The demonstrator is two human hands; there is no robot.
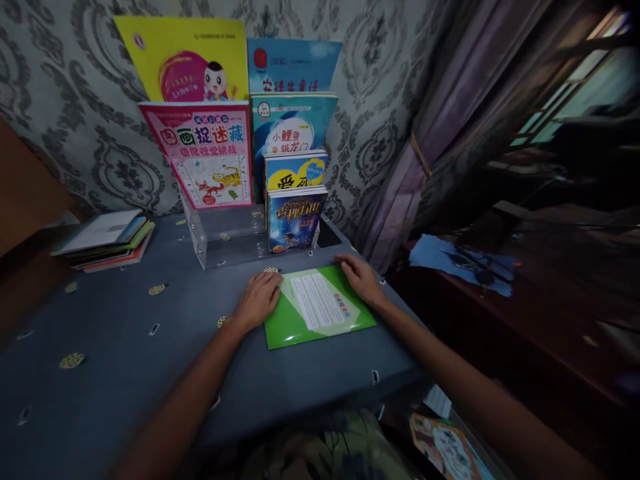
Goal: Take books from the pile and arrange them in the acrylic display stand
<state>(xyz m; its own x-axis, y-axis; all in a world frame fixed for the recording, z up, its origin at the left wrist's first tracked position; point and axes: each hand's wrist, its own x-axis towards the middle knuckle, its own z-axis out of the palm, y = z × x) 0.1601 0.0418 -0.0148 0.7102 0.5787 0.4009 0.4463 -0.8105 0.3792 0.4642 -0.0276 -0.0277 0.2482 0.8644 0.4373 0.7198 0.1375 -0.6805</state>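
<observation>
A green book [286, 325] with a pale panel of printed text lies flat on the cloth-covered table. My left hand [258, 297] rests at its left edge, fingertips touching near the upper left corner, fingers loosely extended. At the upper right edge is my right hand [361, 279], its fingers slightly bent and apart, by the corner. Neither hand is wrapped round the book. Behind it a clear acrylic stand [225, 230] bears a pink picture book [207, 157], a yellow book [185, 47], blue books [295, 123] and a small dark blue book [295, 220].
A stack of thin books [107, 243] lies at the table's left rear. A patterned wall and a tied curtain [400, 180] stand behind. To the right, a dark red surface holds a blue cloth [463, 263] with dark tools. Another picture book [447, 447] is low at the right.
</observation>
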